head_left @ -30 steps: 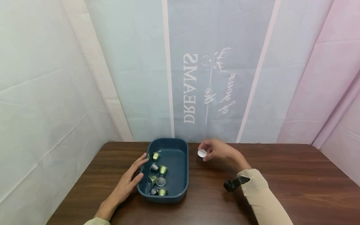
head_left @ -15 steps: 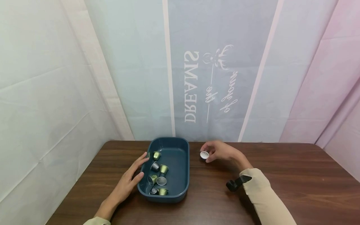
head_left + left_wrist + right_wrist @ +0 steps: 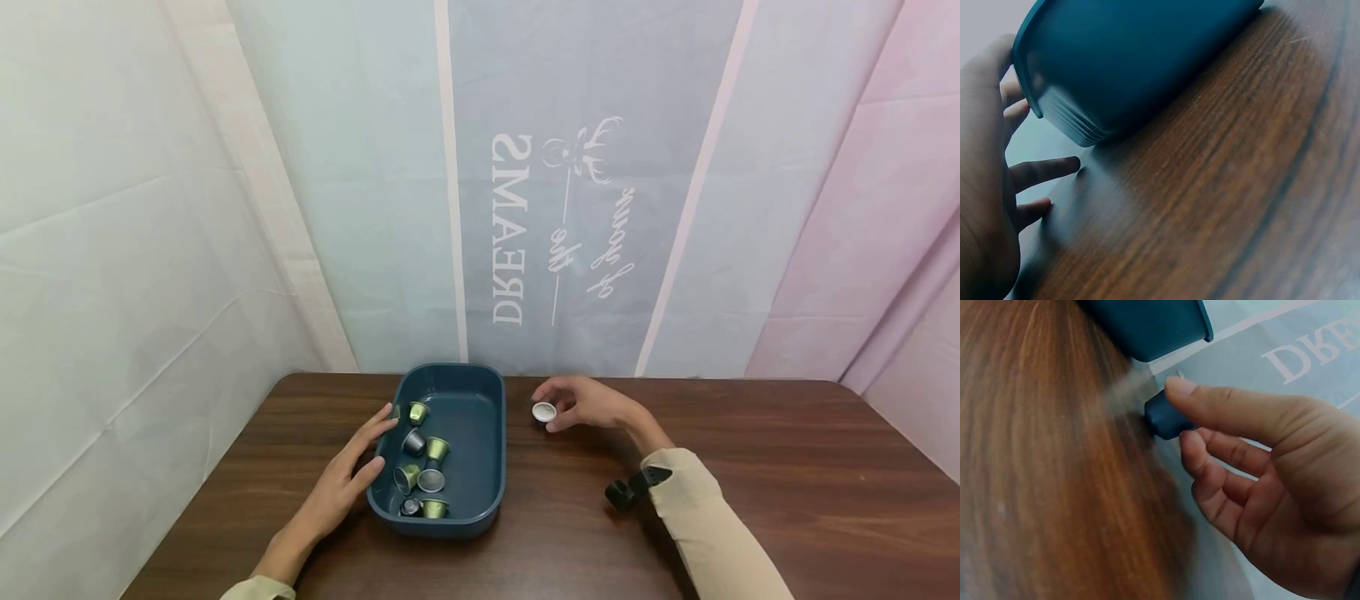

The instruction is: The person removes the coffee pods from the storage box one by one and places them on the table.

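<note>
Since one second ago: right hand [image 3: 592,404] has lowered slightly and drifted a little to its right; capsule [image 3: 543,411] has come down with it, now close to the desk [image 3: 750,467]. Left hand [image 3: 341,479] and bin [image 3: 480,467] unchanged in position.

Nearest: cream sleeve [image 3: 712,533] of the right arm, with a black wrist-camera mount [image 3: 633,489] on its inner side. Left forearm enters at the bottom edge.

Left hand: fingers [image 3: 378,433] straight, relaxed, laid flat against the bin's left wall, palm on the desk. It grips nothing. Left wrist view confirms fingers spread beside the blue wall [image 3: 1141,56].

Bin: dark blue, rectangular, rounded corners, just right of the left hand. Inside, along the wall nearest that hand, loose capsules [image 3: 420,467] are scattered, green and grey ones, some on their sides. Count uncertain at this resolution, roughly seven.

Right hand: beyond the sleeve, to the right of the bin and apart from it. Thumb and fingers pinch the one capsule, its pale foil face turned up in the head view. Right wrist view shows the dark capsule body [image 3: 1166,419] under the thumb, low over the wood; contact with the desk probable but not certain, blurred there.

Farthest: pastel cloth backdrop [image 3: 525,208] behind the desk, lettering mirrored.
</note>
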